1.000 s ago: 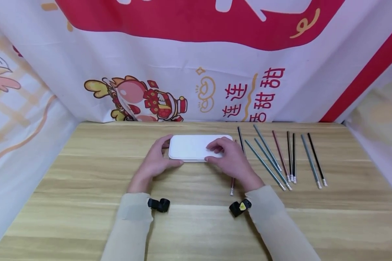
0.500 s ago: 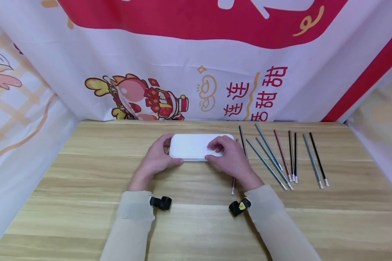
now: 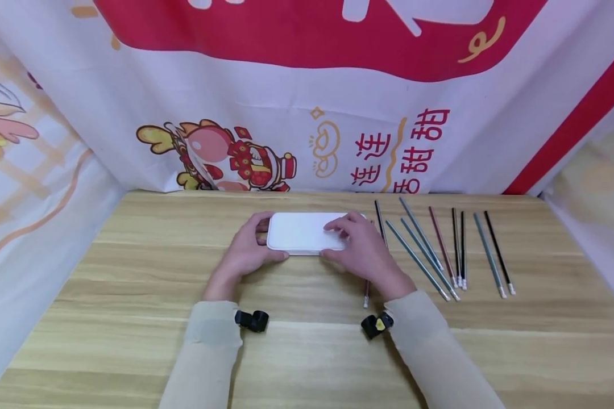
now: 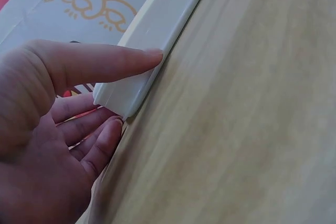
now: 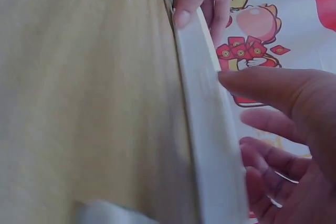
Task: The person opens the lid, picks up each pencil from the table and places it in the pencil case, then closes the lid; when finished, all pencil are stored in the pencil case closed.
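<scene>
Barely shifted since earlier: white rectangular box (image 3: 297,232) near far edge of pale wood-grain surface (image 3: 307,363), your left hand (image 3: 248,247) pinching its left end, your right hand (image 3: 363,245), fingers spread, at its right.

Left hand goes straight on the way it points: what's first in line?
Most likely the white case: the left hand has its thumb against the near side. Exact depth ahead is hard to judge.

Smooth plastic case (image 3: 298,232), wood-grain tabletop (image 3: 312,363), cloth backdrop (image 3: 266,88)
</scene>
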The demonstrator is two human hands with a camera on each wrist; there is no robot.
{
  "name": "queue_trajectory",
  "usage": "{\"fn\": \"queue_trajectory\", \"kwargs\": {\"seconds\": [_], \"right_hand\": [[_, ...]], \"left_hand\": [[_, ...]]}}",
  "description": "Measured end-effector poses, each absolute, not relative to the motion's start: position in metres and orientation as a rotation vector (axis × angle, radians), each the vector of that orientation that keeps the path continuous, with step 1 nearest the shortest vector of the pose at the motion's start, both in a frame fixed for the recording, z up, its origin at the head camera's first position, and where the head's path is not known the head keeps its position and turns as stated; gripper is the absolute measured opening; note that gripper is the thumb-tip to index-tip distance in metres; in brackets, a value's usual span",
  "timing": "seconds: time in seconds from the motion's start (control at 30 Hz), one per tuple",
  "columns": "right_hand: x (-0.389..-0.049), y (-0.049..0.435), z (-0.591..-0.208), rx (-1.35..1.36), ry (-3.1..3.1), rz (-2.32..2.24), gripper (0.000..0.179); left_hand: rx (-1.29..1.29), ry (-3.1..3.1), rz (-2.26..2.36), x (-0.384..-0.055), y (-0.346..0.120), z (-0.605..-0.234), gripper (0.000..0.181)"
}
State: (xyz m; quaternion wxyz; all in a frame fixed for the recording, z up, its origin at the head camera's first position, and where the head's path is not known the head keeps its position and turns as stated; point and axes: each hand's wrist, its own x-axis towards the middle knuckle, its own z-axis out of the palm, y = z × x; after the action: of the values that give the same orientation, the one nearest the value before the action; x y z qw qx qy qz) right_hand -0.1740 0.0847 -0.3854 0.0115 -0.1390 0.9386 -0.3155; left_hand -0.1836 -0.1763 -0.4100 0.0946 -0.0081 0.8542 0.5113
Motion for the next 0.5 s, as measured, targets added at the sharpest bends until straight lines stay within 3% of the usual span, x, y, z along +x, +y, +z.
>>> {"fn": "queue_trajectory", "kwargs": {"seconds": [0.5], "right_hand": [[-0.174, 0.069, -0.371, -0.733, 2.969, -0.286, 0.076]], "left_hand": [[-0.018, 2.515, 1.536, -0.184, -0.177, -0.413, 0.098]]}}
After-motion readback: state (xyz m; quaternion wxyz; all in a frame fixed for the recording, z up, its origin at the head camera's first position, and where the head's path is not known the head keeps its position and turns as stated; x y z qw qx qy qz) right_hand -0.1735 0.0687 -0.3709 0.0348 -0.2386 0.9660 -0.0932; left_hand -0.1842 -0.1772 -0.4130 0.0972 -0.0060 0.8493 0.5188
